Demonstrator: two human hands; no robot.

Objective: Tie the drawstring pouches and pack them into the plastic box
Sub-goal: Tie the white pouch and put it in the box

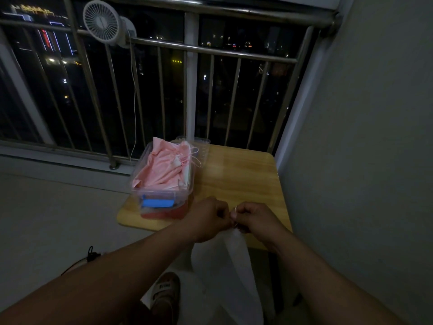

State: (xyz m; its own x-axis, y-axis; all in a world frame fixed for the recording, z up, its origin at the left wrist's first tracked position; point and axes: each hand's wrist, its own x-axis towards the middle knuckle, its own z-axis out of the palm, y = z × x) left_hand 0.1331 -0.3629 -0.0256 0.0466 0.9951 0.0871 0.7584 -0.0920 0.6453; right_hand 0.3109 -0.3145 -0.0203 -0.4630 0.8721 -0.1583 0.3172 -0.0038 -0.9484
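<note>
As the left hand [210,218] and right hand [254,219] pinch its top, the white pouch [234,266] hangs limp; pink pouches [164,167] fill the box [161,193] at eleven o'clock.

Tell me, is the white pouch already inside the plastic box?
No, the white pouch hangs from the left hand and right hand, outside the plastic box holding pink pouches.

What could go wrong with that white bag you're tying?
The white pouch hangs past the edge of the table, held only by the left hand and right hand at its top; a slip would likely drop it to the floor. The plastic box is already heaped with pink pouches, so another may not fit.
</note>
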